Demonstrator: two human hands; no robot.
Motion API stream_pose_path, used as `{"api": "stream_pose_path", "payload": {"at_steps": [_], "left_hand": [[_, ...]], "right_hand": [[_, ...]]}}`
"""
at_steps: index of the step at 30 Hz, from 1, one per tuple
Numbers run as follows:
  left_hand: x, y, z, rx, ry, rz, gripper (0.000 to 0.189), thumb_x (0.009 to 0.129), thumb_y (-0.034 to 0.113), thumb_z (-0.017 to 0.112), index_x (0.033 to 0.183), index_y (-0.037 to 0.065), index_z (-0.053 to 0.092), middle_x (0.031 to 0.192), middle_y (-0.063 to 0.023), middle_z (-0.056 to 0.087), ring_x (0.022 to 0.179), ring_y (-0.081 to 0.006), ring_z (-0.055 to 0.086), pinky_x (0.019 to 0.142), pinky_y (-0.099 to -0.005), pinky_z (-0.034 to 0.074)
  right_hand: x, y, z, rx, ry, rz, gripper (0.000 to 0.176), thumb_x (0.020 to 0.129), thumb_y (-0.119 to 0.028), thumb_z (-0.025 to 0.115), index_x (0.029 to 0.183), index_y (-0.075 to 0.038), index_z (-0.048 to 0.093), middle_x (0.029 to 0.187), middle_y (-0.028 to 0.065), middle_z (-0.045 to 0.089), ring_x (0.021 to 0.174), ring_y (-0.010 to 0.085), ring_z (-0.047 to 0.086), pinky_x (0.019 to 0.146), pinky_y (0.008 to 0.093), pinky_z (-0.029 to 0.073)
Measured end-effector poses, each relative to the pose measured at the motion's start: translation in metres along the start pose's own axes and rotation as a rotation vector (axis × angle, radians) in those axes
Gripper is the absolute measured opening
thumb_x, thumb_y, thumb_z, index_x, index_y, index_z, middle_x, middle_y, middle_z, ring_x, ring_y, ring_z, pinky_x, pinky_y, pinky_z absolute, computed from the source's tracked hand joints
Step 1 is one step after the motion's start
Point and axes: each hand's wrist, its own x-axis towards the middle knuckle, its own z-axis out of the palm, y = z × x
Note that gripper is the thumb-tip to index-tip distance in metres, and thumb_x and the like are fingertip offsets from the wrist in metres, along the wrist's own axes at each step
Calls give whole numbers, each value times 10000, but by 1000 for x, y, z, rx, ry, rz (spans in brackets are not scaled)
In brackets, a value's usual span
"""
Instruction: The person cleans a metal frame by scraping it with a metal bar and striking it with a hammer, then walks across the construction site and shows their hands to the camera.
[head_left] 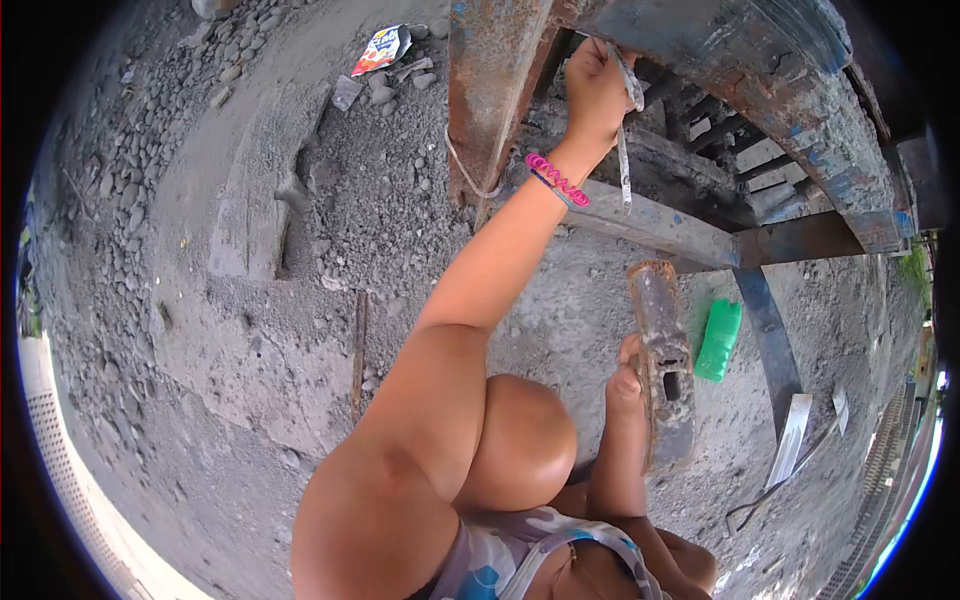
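Note:
My left hand point(596, 95), with a pink coiled band at its wrist, reaches up to the rusty blue-painted metal frame point(690, 45). Its fingers are curled against the frame's edge, and what they grip is partly hidden. A thin pale strip point(626, 165) runs beside that hand and hangs below it. Lower down, my right hand point(626, 385) is closed around the left side of a rusty, cement-crusted metal bar point(667, 375) with a rectangular slot. Most of that hand's fingers are behind the bar.
A green plastic bottle point(718, 340) lies right of the bar. Metal strips point(790, 440) and a bent rod point(750, 510) lie farther right. Cement-covered boards point(255, 200), gravel point(130, 190) and a snack wrapper point(382, 50) are on the left. Slats point(715, 130) sit inside the frame.

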Motion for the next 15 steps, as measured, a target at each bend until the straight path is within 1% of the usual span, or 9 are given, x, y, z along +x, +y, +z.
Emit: {"api": "stream_pose_path", "payload": {"at_steps": [1,3,5,6,8,10,13,14,15], "left_hand": [[2,-2,0,-1,0,0,118,785,82,492,708,89,404,551,26,349,412,-65,262,377,-229,226],[7,-3,-6,-25,-65,-78,192,806,145,495,657,93,386,550,29,335,410,-72,251,402,-243,207],[5,-8,-9,29,-32,-61,207,814,172,494,645,94,404,545,29,330,408,-75,246,412,-249,206],[3,-6,-7,23,-15,-58,203,811,172,498,647,87,416,545,27,331,408,-76,249,411,-250,204],[0,0,-2,27,31,-31,197,801,181,519,662,64,446,544,20,340,407,-78,259,402,-251,201],[0,3,0,22,28,-43,203,801,187,518,668,50,451,540,13,338,406,-77,258,395,-256,196],[-3,4,7,42,57,-57,203,808,186,502,665,52,448,534,12,326,401,-77,239,394,-261,189],[-3,3,8,52,80,-59,204,810,185,498,664,53,446,532,12,323,399,-77,233,394,-262,187],[-3,2,8,62,72,-54,186,803,166,491,661,56,442,531,11,322,398,-77,232,393,-261,188]], "right_hand": [[5,-3,4,58,26,-6,181,615,-144,655,649,-33,516,559,79,516,482,192,522,449,294,412],[7,4,18,77,172,-121,264,657,-264,647,643,-41,507,522,84,485,445,205,508,426,297,401],[15,0,13,-163,66,-118,350,662,-359,645,645,-38,506,515,88,479,442,223,504,424,301,399],[18,-4,13,-244,-36,158,423,660,-440,628,648,-34,508,517,96,483,446,241,510,429,303,400],[17,-10,12,-190,-34,142,445,649,-461,633,650,-33,510,522,94,490,449,240,515,433,303,402],[21,-14,10,-48,-47,87,475,641,-495,629,646,-35,511,521,89,492,449,236,517,432,301,404],[19,-21,8,25,24,-174,494,639,-519,619,639,-38,508,514,80,488,438,233,510,424,297,402],[23,-22,4,34,-5,-184,255,673,-272,602,664,-29,525,530,111,497,458,256,519,435,307,398],[24,-17,7,-57,-18,-51,323,672,-337,608,657,-25,525,525,111,499,456,259,525,429,306,402]]}}
